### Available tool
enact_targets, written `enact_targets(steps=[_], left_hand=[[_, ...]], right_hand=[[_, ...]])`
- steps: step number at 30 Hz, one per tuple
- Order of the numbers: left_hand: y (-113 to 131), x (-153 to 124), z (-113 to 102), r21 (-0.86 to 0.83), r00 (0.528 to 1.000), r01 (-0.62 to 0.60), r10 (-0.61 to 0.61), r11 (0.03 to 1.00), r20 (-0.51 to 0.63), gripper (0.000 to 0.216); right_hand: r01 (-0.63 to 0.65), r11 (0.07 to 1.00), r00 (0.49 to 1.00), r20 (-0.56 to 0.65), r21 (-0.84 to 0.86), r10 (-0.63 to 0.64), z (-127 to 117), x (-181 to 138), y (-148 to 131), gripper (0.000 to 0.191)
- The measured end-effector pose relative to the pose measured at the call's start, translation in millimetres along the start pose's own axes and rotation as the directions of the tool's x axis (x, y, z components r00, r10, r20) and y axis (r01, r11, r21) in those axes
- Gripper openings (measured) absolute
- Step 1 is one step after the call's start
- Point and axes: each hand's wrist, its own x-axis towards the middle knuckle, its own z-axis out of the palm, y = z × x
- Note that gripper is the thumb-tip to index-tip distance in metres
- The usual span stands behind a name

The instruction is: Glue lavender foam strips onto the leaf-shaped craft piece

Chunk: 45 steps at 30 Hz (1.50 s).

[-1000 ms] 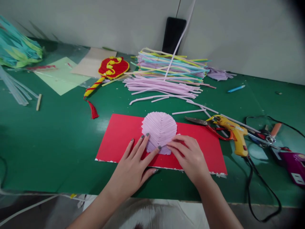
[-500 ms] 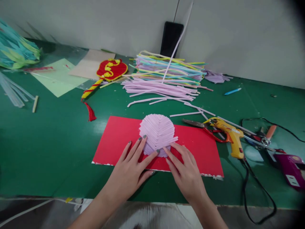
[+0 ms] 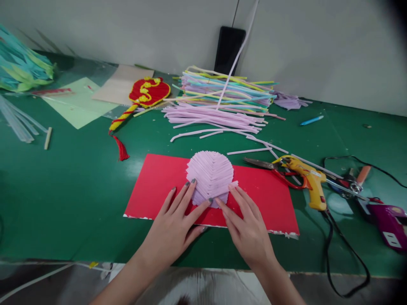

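Observation:
A rounded lilac fan shape (image 3: 210, 173) made of pipe-cleaner strips lies on a red card sheet (image 3: 159, 186) on the green table. My left hand (image 3: 178, 224) lies flat with fingers spread, fingertips pressing the fan's lower left edge. My right hand (image 3: 246, 224) also lies flat with fingers apart, its fingertips on the fan's lower right edge, by a loose strip end. Neither hand holds anything.
A heap of pastel pipe cleaners (image 3: 222, 101) lies behind the card. To the right are scissors (image 3: 270, 166), a yellow glue gun (image 3: 310, 181) with black cord, and a purple tool (image 3: 389, 222). A red-and-yellow fan (image 3: 148, 93), green paper (image 3: 79, 103) and clear sticks (image 3: 19, 123) sit at left.
My right hand has opened from a curled press to flat, spread fingers and slid up the fan's right edge. The left hand has barely moved.

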Motion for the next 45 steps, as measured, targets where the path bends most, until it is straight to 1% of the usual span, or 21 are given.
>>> enact_targets(steps=[4, 12, 17, 19, 20, 22, 25, 27, 28, 32, 37, 41, 45], left_hand=[[0.8, 0.3, -1.4, -0.011, 1.000, 0.007, -0.007, 1.000, -0.008, 0.046], [0.9, -0.2, -3.2, -0.003, 0.999, -0.017, 0.017, 1.000, 0.029, 0.048], [4.2, -1.3, -2.6, -0.051, 1.000, 0.002, -0.002, 0.999, 0.002, 0.046], [6.6, -3.7, -2.5, -0.084, 0.999, 0.036, -0.038, 0.996, -0.022, 0.047], [8.0, -5.4, -2.6, -0.114, 0.996, 0.071, -0.076, 0.991, -0.037, 0.049], [10.9, -9.2, -3.2, -0.204, 0.979, 0.177, -0.194, 0.963, -0.066, 0.052], [15.7, -13.8, -4.5, -0.334, 0.915, 0.363, -0.401, 0.870, -0.048, 0.049], [18.5, -14.9, -5.0, -0.376, 0.881, 0.429, -0.472, 0.821, -0.025, 0.044], [19.6, -14.9, -5.1, -0.388, 0.876, 0.437, -0.482, 0.811, -0.022, 0.043], [21.7, -12.2, -4.4, -0.400, 0.880, 0.425, -0.473, 0.812, -0.027, 0.043], [22.5, -10.8, -4.1, -0.395, 0.882, 0.423, -0.470, 0.816, -0.025, 0.042], [23.9, -12.3, -4.1, -0.404, 0.887, 0.410, -0.460, 0.817, -0.030, 0.041], [25.2, -13.3, -4.1, -0.419, 0.872, 0.450, -0.489, 0.789, 0.015, 0.041]], right_hand=[[-0.014, 1.000, 1.000, -0.007, 0.026, 0.014, -1.3, 0.6, 0.4, 0.046], [0.032, 0.998, 0.999, -0.003, 0.060, -0.032, -6.5, 0.3, 8.5, 0.048], [0.041, 0.996, 0.999, -0.012, 0.074, -0.040, -7.0, 2.0, 11.4, 0.044], [0.020, 0.996, 0.999, -0.033, 0.086, -0.017, -7.7, 1.7, 10.3, 0.043], [-0.004, 0.996, 0.999, -0.051, 0.089, 0.008, -8.3, 1.0, 9.4, 0.042], [-0.064, 0.993, 0.992, -0.105, 0.096, 0.074, -9.8, -1.5, 6.7, 0.041], [-0.134, 0.984, 0.971, -0.181, 0.115, 0.153, -10.8, -5.8, 1.3, 0.040], [-0.156, 0.978, 0.962, -0.204, 0.141, 0.183, -9.8, -7.3, -2.8, 0.037], [-0.166, 0.974, 0.958, -0.207, 0.156, 0.197, -8.8, -7.4, -4.8, 0.035], [-0.193, 0.953, 0.949, -0.201, 0.235, 0.242, -5.2, -5.4, -10.7, 0.033], [-0.232, 0.925, 0.938, -0.183, 0.301, 0.295, -6.7, -5.6, -12.0, 0.031], [-0.242, 0.916, 0.933, -0.181, 0.321, 0.310, -8.8, -7.0, -11.6, 0.029], [-0.232, 0.919, 0.937, -0.182, 0.319, 0.300, -9.4, -7.4, -11.2, 0.026]])
